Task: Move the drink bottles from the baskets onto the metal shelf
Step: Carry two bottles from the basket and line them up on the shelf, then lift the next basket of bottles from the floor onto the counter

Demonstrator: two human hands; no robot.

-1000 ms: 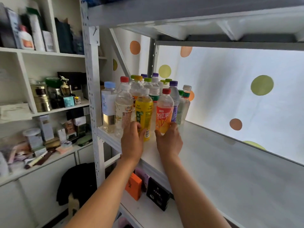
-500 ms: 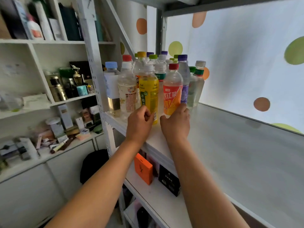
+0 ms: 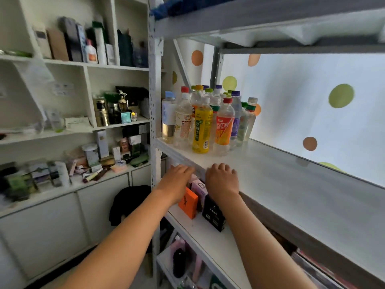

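Observation:
Several drink bottles stand upright in a cluster at the left end of the metal shelf. At the front stand a yellow bottle and an orange-labelled bottle with a red cap. Both of my hands are in front of the shelf's front edge, apart from the bottles and holding nothing. My left hand sits just below the edge with its fingers loosely bent. My right hand is at the edge, fingers loosely curled. No basket is in view.
A lower shelf holds an orange box and a black box. The upright post stands left of the bottles. A white cabinet full of cosmetics fills the left. The dotted wall backs the shelf.
Both hands let go of the yellow and orange-labelled bottles and drew back toward me, down to the shelf's front edge. The bottles stay standing on the shelf.

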